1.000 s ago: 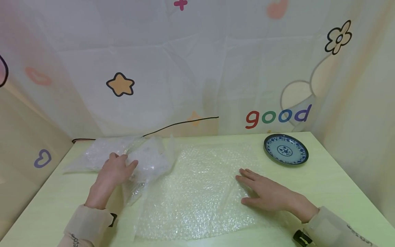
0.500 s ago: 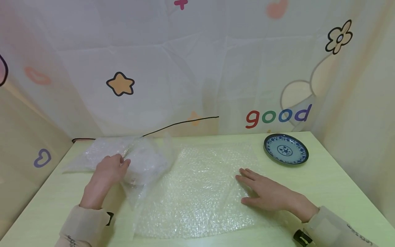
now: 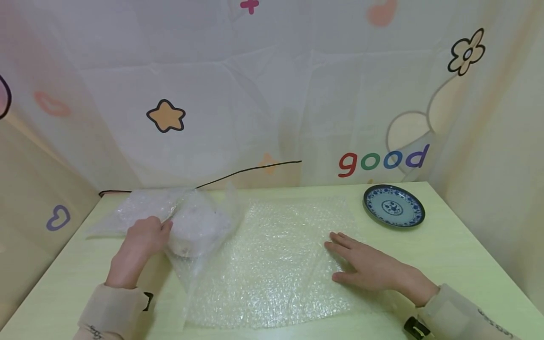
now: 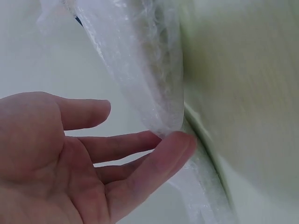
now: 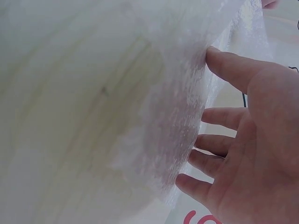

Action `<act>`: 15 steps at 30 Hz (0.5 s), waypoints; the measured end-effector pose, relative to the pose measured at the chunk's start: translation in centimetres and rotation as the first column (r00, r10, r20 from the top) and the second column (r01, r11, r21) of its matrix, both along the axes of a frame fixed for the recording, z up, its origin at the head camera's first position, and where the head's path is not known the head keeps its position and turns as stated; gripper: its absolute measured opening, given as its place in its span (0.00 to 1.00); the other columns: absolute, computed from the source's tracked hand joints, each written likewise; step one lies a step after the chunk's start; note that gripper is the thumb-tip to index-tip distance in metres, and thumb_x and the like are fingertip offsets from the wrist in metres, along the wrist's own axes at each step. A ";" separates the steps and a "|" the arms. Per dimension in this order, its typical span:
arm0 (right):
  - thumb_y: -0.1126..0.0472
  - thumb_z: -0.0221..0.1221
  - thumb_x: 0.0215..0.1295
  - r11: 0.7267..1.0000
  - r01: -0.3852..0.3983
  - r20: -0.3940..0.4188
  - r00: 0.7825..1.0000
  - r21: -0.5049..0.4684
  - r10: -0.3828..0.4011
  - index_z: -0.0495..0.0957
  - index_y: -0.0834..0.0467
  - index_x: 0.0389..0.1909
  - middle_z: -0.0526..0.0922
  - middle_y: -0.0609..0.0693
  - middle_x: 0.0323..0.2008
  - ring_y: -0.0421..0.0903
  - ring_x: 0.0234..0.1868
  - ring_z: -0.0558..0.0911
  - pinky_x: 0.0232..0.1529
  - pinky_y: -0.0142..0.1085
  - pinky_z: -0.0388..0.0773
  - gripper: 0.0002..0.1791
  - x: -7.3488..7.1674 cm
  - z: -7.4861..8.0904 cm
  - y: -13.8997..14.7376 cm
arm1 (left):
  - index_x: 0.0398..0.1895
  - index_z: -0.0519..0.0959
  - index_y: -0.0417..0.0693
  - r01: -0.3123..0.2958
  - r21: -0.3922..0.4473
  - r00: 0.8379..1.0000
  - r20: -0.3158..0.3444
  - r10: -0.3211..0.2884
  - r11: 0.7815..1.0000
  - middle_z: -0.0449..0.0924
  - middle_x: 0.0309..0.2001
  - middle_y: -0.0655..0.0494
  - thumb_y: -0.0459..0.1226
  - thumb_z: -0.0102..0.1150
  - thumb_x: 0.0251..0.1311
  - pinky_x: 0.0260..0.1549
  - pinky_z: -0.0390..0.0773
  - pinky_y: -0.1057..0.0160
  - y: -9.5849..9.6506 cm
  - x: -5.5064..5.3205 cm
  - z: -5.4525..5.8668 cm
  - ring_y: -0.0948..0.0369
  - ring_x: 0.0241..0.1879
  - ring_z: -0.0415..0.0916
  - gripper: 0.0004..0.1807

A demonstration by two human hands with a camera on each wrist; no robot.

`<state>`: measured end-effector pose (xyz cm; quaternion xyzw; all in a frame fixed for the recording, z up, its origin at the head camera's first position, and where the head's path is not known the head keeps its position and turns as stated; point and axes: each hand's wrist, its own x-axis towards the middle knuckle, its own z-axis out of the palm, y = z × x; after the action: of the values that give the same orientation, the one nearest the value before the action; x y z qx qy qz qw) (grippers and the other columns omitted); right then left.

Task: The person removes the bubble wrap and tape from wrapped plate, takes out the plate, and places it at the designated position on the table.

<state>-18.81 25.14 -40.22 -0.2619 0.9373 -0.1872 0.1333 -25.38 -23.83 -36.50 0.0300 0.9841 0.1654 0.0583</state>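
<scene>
A sheet of bubble wrap [image 3: 272,264] is spread over the middle of the table. At its left end the wrap lies over a pale round thing [image 3: 197,231], whose kind is hard to tell through the plastic. My left hand [image 3: 146,233] is at the left edge of that covered thing; in the left wrist view its fingertips [image 4: 180,144] touch the wrap edge, and the thumb stands apart from it. My right hand [image 3: 371,264] rests on the right part of the sheet, fingers spread and fairly straight, as the right wrist view also shows with the fingertips [image 5: 187,182] against the wrap.
A blue-and-white patterned plate [image 3: 393,207] sits at the back right of the table [image 3: 459,264]. Another bubble-wrapped packet [image 3: 142,208] lies at the back left, beside the covered thing. A printed cloth [image 3: 272,94] hangs behind the table's back edge.
My left hand has moved left and slightly nearer to me, off the top of the covered thing to its left edge. The wrap there lies smoother. The right hand stays in place.
</scene>
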 end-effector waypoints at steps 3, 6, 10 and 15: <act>0.43 0.62 0.71 1.000 -0.003 -0.007 1.000 0.001 0.003 0.61 0.62 0.78 0.55 0.64 0.78 0.65 0.78 0.54 0.72 0.60 0.56 0.43 0.0 0.0 0.0 | 0.35 0.72 0.27 -0.006 0.017 1.000 0.030 0.005 1.000 0.74 0.32 0.37 0.40 0.37 0.79 0.36 0.75 0.46 -0.1 0.0 0.0 0.43 0.34 0.72 0.23; 0.44 0.62 0.72 1.000 -0.004 -0.012 1.000 0.004 0.004 0.61 0.62 0.77 0.55 0.64 0.78 0.65 0.78 0.54 0.72 0.60 0.56 0.42 0.0 0.0 0.0 | 0.38 0.72 0.24 -0.008 0.028 0.999 0.047 0.007 1.000 0.75 0.34 0.34 0.41 0.37 0.80 0.37 0.75 0.45 -0.2 -0.1 -0.1 0.42 0.35 0.73 0.24; 0.43 0.62 0.71 1.000 -0.004 -0.012 1.000 0.005 0.004 0.62 0.62 0.77 0.55 0.64 0.78 0.65 0.78 0.54 0.72 0.60 0.57 0.42 0.0 0.0 0.0 | 0.40 0.73 0.21 -0.005 0.022 0.999 0.046 0.004 1.000 0.76 0.36 0.31 0.43 0.38 0.79 0.39 0.75 0.44 -0.3 -0.4 -0.4 0.42 0.35 0.73 0.27; 0.43 0.62 0.72 1.000 -0.003 -0.018 1.000 0.007 0.004 0.62 0.62 0.77 0.55 0.64 0.78 0.64 0.78 0.54 0.72 0.60 0.56 0.42 0.0 -0.1 0.0 | 0.33 0.74 0.27 -0.004 0.037 0.999 0.037 0.003 0.999 0.76 0.32 0.37 0.44 0.40 0.79 0.37 0.75 0.46 -0.5 -0.4 -0.7 0.45 0.33 0.72 0.27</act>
<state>-18.79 25.13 -40.32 -0.2647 0.9387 -0.1812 0.1263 -25.76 -24.31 -37.19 0.0263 0.9796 0.1844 0.0755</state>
